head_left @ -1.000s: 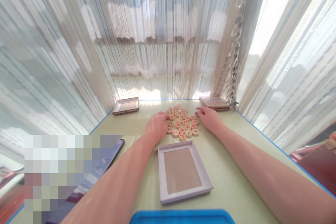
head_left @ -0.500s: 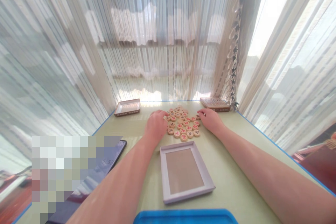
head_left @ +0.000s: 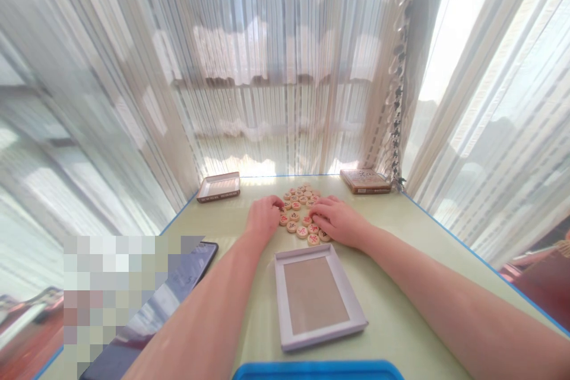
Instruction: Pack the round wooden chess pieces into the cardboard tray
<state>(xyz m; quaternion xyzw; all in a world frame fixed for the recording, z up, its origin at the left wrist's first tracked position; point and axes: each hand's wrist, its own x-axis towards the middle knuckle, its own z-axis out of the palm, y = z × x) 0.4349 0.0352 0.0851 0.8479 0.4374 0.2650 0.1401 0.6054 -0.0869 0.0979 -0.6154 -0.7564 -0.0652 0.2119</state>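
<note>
A cluster of round wooden Chinese chess pieces (head_left: 303,230) with red and dark characters lies on the pale green table. At the cluster's left edge is my left hand (head_left: 265,217), its fingers bent loosely and the tips against the outer pieces. My right hand (head_left: 338,221) rests over the right side of the cluster, palm down, with its fingers apart and reaching among the pieces. It covers several of them. Nearer to me, between my forearms, lies an open shallow white box tray (head_left: 285,300) with a brown bottom.
A shallow box part (head_left: 218,188) stands at the back left, and a flat printed box (head_left: 365,181) at the back right. A phone or tablet (head_left: 187,276) lies by my left forearm. A blue tray edge (head_left: 318,370) shows at the front. Striped curtains (head_left: 285,41) hang behind.
My right hand has moved left and toward me, from the cluster's right edge onto the pieces. My left hand stays at the left edge. The view has shifted slightly.
</note>
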